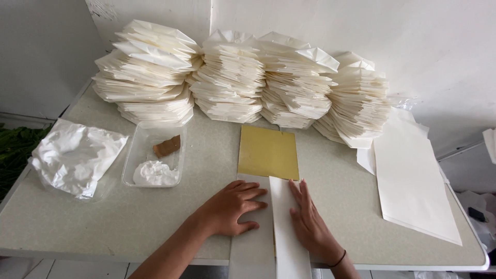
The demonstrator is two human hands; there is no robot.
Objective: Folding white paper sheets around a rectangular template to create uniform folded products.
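My left hand (231, 207) lies flat, fingers spread, on the left flap of a white paper sheet (281, 243) at the table's front edge. My right hand (310, 222) presses flat on the right side of the folded flap. A yellow rectangular board (268, 152) sticks out from under the paper, toward the wall. Neither hand grips anything.
Several tall stacks of folded white paper bags (232, 82) line the wall. A clear plastic tray (135, 160) holds white paste and a brown scrap. A crumpled white plastic bag (75, 155) lies at left. Flat white sheets (413, 181) rest at right on the grey table (103, 222).
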